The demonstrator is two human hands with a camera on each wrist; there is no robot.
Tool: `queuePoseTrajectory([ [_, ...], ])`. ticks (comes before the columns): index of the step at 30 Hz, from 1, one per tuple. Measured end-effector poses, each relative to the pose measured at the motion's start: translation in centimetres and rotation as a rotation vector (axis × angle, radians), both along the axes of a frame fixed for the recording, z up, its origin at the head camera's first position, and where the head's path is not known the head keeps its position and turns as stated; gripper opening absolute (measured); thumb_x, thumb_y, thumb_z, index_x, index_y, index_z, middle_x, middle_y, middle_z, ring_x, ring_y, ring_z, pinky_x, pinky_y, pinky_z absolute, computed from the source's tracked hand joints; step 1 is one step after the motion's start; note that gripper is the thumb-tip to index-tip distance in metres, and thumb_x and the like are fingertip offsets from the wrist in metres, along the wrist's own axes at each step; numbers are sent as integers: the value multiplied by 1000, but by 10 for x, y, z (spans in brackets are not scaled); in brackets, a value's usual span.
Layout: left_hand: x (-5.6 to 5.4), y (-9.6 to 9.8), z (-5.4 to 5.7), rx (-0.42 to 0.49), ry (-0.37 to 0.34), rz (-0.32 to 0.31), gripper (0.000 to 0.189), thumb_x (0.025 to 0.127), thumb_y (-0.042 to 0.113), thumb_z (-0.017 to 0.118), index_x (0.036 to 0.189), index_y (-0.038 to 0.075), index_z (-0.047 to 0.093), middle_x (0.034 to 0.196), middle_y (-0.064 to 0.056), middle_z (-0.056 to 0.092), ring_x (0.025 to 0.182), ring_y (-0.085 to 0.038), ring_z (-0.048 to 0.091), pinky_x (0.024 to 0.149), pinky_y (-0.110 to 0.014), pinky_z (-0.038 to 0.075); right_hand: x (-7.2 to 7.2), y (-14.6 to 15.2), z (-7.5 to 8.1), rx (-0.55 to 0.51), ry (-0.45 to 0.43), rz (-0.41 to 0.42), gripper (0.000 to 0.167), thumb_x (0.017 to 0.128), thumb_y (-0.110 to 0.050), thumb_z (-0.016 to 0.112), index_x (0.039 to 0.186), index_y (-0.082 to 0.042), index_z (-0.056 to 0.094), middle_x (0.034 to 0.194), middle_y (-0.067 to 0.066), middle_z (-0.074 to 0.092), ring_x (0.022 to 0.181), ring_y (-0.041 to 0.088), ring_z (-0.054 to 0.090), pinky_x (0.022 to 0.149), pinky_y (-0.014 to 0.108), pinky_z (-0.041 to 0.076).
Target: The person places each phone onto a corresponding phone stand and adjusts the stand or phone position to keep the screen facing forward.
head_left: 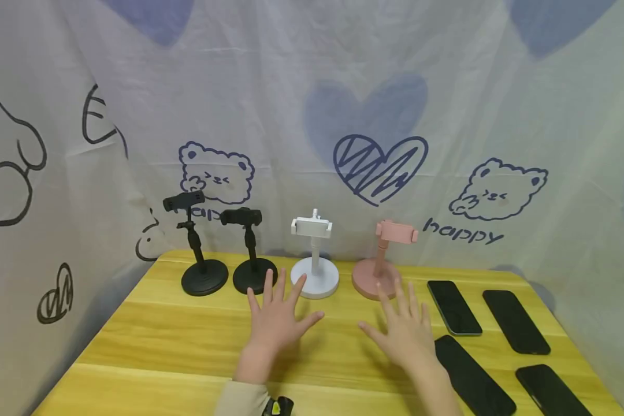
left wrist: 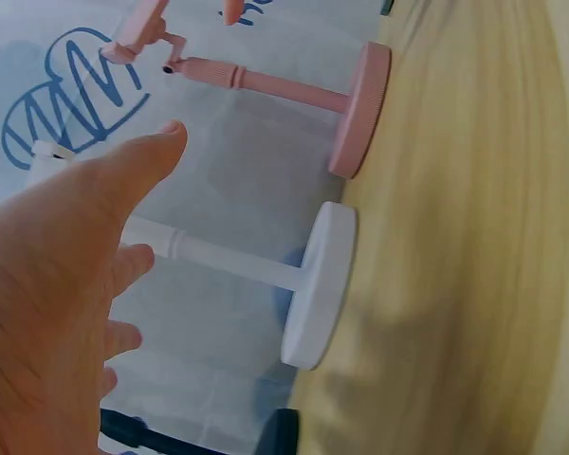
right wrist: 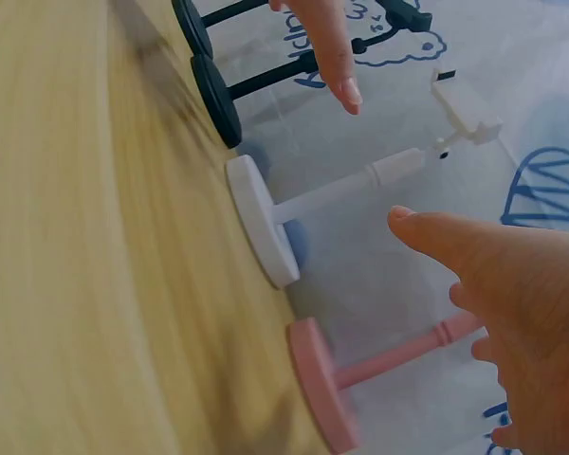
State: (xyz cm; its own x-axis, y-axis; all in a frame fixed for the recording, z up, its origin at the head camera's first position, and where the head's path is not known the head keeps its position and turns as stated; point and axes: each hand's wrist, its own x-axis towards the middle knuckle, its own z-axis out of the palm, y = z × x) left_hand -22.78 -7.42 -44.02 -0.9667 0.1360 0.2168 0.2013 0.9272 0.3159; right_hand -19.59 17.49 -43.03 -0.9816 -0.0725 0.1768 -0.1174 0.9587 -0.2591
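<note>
Obscuring pink base edge [head_left: 360, 290]: right fingers [head_left: 387, 306]

Here we are in a little curtained-off tabletop corner, and home or studio, it's impossible to call! Look at that pale cloth [head_left: 281, 104], creases and all, hanging behind the far edge and wrapping round left and right. There's a scribbled heart [head_left: 381, 170], a cartoon bear [head_left: 499, 190] to the right, "happy" lettering [head_left: 463, 232] below it, all very homely! In front, a yellowish wood-grain table [head_left: 161, 341], four phone stands [head_left: 315, 268] lined up far side, four dark phones [head_left: 516, 321] lying right, neat as a display!
</note>
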Motion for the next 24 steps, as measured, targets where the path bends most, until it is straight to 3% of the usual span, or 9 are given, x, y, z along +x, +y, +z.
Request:
queuePoseTrajectory([
  [5,4,-3,13,-19,34,-14,84,81,75,53,152,33,33,162,-12,24,152,-37,7,112,-72,7,4,9,11,32,67,15,84,87,-64,57,154,-23,29,162,19,18,149,44,7,114,68,11],
  [10,10,-11,25,-58,125,-33,80,82,74,54,147,30,43,155,-10,38,148,-37,22,112,-70,16,14,29,23,91,154,31,79,85,-59,62,151,-24,37,158,18,29,148,43,15,113,68,15],
  [13,15,-21,30,-64,208,-56,74,82,69,59,143,28,49,149,-9,46,145,-35,31,112,-68,21,21,46,28,121,222,54,77,84,-57,66,149,-25,40,154,16,34,146,42,21,111,67,20],
  [19,21,-46,40,-71,443,-116,65,79,58,71,133,23,59,137,-8,58,133,-35,46,107,-66,31,33,78,25,176,401,116,81,76,-51,76,146,-25,44,143,18,46,136,44,36,100,65,35],
  [22,23,-58,44,-90,519,-139,63,79,56,72,131,23,61,134,-8,60,129,-34,50,105,-64,33,38,90,22,201,382,109,84,75,-53,76,147,-27,42,140,18,48,131,45,41,97,66,38],
  [24,24,-67,47,-107,547,-150,62,79,55,72,131,22,62,132,-8,61,127,-34,50,105,-62,33,40,96,20,219,321,101,85,76,-55,74,149,-28,40,140,19,48,130,46,42,95,66,39],
])
